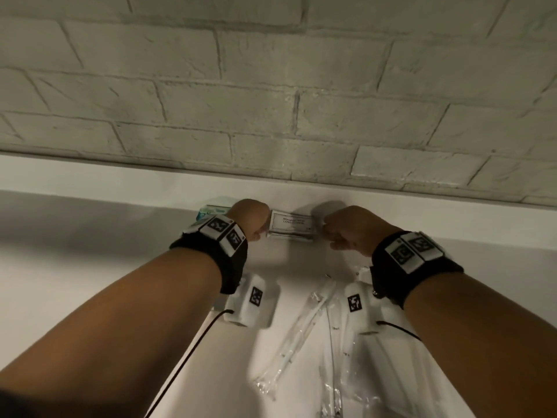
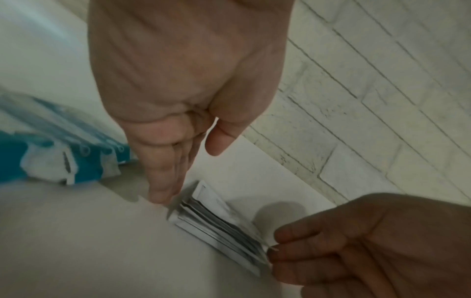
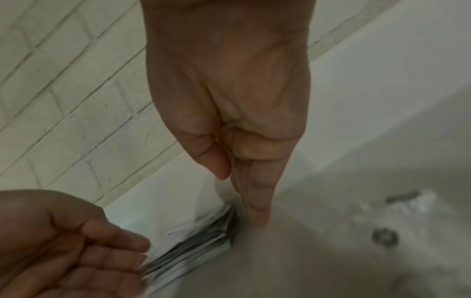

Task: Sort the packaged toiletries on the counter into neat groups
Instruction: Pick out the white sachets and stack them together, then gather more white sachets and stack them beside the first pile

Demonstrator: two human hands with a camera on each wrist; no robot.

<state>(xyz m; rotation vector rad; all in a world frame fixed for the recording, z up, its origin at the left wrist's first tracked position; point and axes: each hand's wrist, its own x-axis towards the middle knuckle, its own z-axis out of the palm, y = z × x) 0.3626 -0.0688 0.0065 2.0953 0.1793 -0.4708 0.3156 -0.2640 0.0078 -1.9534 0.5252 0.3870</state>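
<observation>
A small stack of white sachets (image 1: 291, 226) with dark print lies at the back of the white counter (image 1: 90, 251), close to the wall. My left hand (image 1: 256, 227) stands at the stack's left end and my right hand (image 1: 334, 233) at its right end. In the left wrist view the left hand's straight fingers (image 2: 163, 181) point down and touch the counter beside the sachets (image 2: 219, 223). In the right wrist view the right hand's straight fingers (image 3: 254, 201) reach down against the other end of the sachets (image 3: 198, 233). Neither hand grips anything.
Teal-and-white packets (image 1: 211, 211) lie just left of my left hand, also in the left wrist view (image 2: 63, 153). Several long clear-wrapped items (image 1: 301, 324) lie on the near counter between my forearms. A painted brick wall (image 1: 271, 101) above a white ledge closes off the back.
</observation>
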